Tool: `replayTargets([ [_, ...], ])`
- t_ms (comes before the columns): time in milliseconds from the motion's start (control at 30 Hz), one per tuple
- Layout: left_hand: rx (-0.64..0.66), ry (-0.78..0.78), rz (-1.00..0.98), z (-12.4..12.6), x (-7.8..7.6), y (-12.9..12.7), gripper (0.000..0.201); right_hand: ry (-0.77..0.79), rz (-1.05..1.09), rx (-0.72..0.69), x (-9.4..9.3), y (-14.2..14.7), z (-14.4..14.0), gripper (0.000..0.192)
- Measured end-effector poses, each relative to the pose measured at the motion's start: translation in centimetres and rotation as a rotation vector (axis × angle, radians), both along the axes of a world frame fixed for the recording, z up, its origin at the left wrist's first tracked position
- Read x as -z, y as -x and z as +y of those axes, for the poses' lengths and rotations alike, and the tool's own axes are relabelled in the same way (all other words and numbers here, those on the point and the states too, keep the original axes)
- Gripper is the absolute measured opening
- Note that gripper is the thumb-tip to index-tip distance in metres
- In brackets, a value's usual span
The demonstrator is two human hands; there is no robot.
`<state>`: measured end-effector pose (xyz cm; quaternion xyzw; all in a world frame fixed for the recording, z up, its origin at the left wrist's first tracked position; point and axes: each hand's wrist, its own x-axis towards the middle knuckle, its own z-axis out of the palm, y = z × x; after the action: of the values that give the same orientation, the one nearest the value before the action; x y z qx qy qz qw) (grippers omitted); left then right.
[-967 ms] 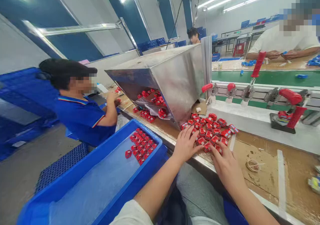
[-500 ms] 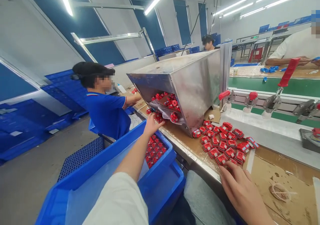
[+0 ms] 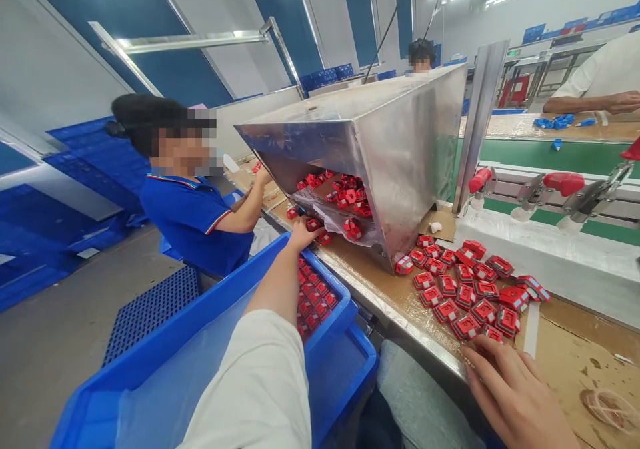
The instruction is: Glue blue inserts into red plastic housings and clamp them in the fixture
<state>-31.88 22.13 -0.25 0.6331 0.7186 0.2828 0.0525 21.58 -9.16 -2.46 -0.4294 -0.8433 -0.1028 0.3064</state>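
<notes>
A stainless steel hopper point(image 3: 380, 149) sits tilted on the cardboard-covered workbench point(image 3: 565, 362), its open mouth facing down and left with red plastic parts point(image 3: 345, 196) lying on a clear plastic sheet inside it. Below the bench edge stands a blue plastic crate point(image 3: 200, 322), lined with clear film and holding rows of red parts point(image 3: 313, 296) at its far end. The person's left arm, in a white sleeve, stretches straight out over the crate; the left hand point(image 3: 303, 232) is at the hopper mouth, fingers curled loosely around a red part point(image 3: 313, 224) on the bench lip, though a firm grip cannot be told. The right hand point(image 3: 517, 396) lies palm down on the bench edge, fingers spread and flat, holding nothing, fingertips just beside the near end of a cluster of red parts point(image 3: 467, 286) arranged in rows on the cardboard. A co-worker in a blue shirt point(image 3: 193, 219) sits beyond the crate.
</notes>
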Motion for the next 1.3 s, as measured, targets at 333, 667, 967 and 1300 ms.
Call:
replayTargets([
  [333, -0.036, -0.002, 0.052, -5.1, 0.7, -6.7, 0.069, 0.068, 0.031, 0.034, 0.2, 0.7, -0.3, 0.026],
  [667, 0.053, -0.008, 0.094, -11.0, 0.0, -14.6, 0.058, 0.075, 0.045, 0.025, -0.4, 1.9, -0.5, 0.020],
  [967, 0.040, 0.006, 0.174, -16.9, -0.4, -22.7, 0.056, 0.259, -0.126, 0.039, -1.3, 10.6, 4.8, 0.047],
  [1300, 0.192, -0.177, 0.143, -21.4, 1.4, -25.8, 0.034, 0.264, -0.186, 0.113, -1.7, 10.4, 4.7, 0.039],
])
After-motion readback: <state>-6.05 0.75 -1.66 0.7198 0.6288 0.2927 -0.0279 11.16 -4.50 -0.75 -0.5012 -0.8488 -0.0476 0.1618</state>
